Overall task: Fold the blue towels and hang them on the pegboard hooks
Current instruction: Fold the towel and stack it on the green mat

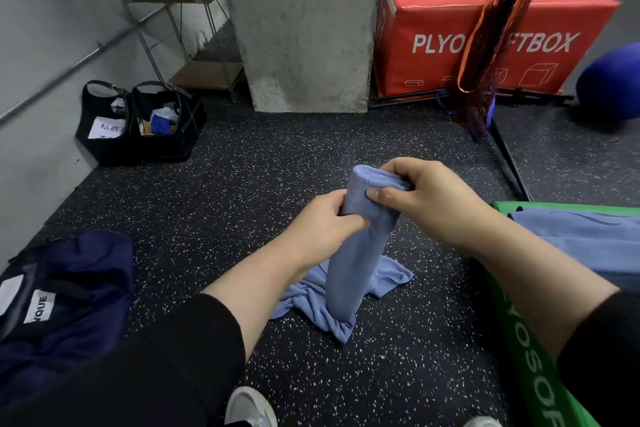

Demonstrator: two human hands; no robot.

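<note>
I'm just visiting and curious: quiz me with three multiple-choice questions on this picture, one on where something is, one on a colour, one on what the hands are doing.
1. Where does the held towel's lower end lie?
A. on the floor
B. on a hook
C. in a bag

2. What colour is the big box by the pillar?
A. yellow
B. red
C. white

3. What are the hands doing?
A. resting open
B. both gripping the towel
C. only one holding it

Answers:
1 A, its bunched end spreads on the speckled floor.
2 B, its padded sides are red with white lettering.
3 B, the left hand and right hand each curl round its top.
</note>
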